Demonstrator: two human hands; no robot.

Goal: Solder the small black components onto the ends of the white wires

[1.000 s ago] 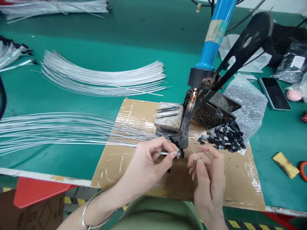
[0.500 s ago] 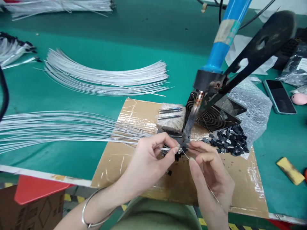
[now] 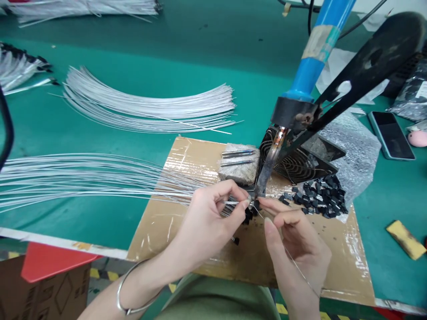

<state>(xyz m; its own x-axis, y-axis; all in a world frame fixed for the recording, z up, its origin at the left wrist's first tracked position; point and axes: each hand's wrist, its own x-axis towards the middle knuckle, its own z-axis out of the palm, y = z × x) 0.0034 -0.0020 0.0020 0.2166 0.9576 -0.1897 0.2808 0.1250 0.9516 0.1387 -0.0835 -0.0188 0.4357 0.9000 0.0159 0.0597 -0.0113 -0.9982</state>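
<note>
My left hand [image 3: 210, 218] pinches the end of a thin white wire [image 3: 230, 203] with a small black part at its tip, held right under the soldering iron tip [image 3: 263, 180]. My right hand [image 3: 293, 240] pinches a fine solder wire [image 3: 296, 269] and brings its end up to the same spot. The iron, with a blue handle [image 3: 316, 49], sits fixed in a black stand [image 3: 360, 75] above a cardboard sheet [image 3: 167, 222]. A few small black parts lie just below my fingers.
Bundles of white wires [image 3: 143, 106] fan across the green table [image 3: 183, 53] at left and centre. A pile of black parts [image 3: 316, 195] lies on bubble wrap [image 3: 353, 138], beside a small fan [image 3: 293, 162] and a sponge block [image 3: 238, 166]. A phone [image 3: 390, 140] lies at right.
My right hand has moved up and left, bringing the solder wire's end to the iron tip. My left hand has shifted slightly closer to the tip too.
</note>
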